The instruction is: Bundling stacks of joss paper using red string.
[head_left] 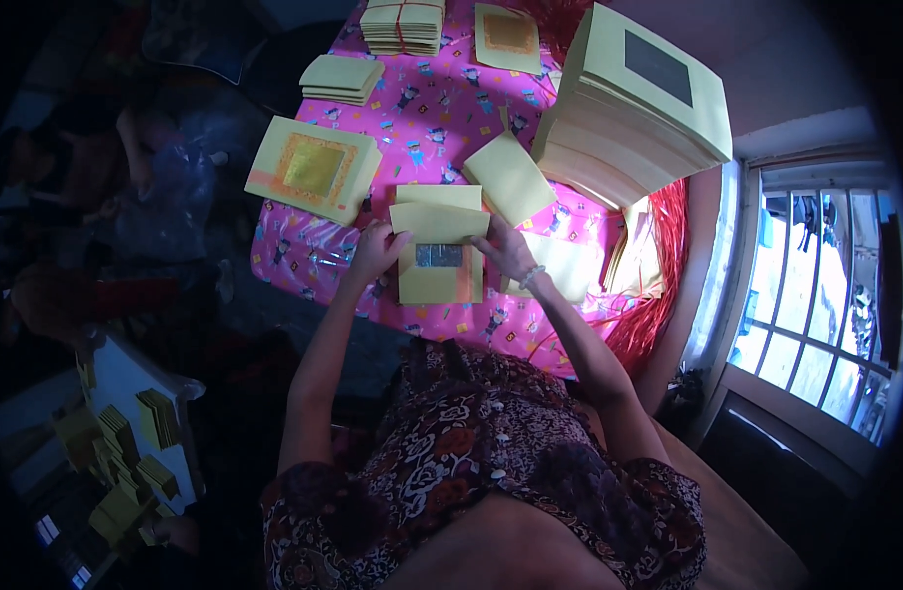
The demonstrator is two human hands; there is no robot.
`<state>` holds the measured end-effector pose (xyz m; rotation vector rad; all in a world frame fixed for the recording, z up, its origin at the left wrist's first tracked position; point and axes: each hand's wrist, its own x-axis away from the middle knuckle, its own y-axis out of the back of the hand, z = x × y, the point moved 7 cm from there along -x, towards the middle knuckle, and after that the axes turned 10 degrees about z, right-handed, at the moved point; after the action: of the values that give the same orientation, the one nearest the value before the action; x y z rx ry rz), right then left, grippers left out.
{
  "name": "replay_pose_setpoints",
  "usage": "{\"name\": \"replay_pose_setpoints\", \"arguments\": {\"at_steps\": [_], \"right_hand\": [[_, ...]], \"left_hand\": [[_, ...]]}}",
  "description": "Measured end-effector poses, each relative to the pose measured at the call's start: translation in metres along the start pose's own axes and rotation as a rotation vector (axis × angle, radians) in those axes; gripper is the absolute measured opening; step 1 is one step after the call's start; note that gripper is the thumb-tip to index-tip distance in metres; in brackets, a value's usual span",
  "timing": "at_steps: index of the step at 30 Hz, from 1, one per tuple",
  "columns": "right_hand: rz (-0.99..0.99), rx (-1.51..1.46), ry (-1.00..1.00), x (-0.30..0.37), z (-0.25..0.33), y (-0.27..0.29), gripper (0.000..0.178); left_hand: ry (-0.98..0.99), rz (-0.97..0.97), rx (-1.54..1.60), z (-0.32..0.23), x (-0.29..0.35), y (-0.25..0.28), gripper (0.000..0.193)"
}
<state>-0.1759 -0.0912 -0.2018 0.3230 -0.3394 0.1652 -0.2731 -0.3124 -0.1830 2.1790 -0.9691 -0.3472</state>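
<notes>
A folded pale-yellow sheet of paper point(439, 223) is between my two hands, its near edge lifted and bent over. My left hand point(375, 248) pinches its left end between thumb and fingers. At the right end, my right hand point(508, 252) grips it in the same way, a beaded bracelet on the wrist. Under it lies another yellow sheet point(436, 286) with a dark shiny square and an orange band, partly covered by the held one. Just beyond on the right, a plain yellow sheet point(511, 178) rests at a slant.
A pink patterned cloth point(412, 128) covers the table. A tall paper stack point(658, 84) stands back right, beside red plastic strands point(658, 295). Paper with a gold square point(314, 169) and a small stack point(341, 79) lie left. Other people sit in the dark at left.
</notes>
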Motion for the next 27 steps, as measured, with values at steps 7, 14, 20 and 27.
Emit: {"name": "replay_pose_setpoints", "arguments": {"at_steps": [7,14,20,27], "right_hand": [[-0.372,0.233,-0.088,-0.013,-0.029,-0.016,0.029],[-0.310,0.241,-0.226,-0.025,-0.031,-0.022,0.035],[-0.321,0.276,-0.263,-0.028,-0.034,-0.019,0.035],[-0.295,0.291,-0.328,-0.032,-0.038,-0.020,0.035]], "left_hand": [[0.253,-0.023,0.265,0.021,-0.007,-0.015,0.021],[0.275,-0.208,0.233,0.033,0.004,-0.026,0.037],[0.330,-0.246,0.180,0.029,0.004,-0.026,0.049],[0.400,-0.242,0.244,0.024,-0.001,-0.021,0.045]]}}
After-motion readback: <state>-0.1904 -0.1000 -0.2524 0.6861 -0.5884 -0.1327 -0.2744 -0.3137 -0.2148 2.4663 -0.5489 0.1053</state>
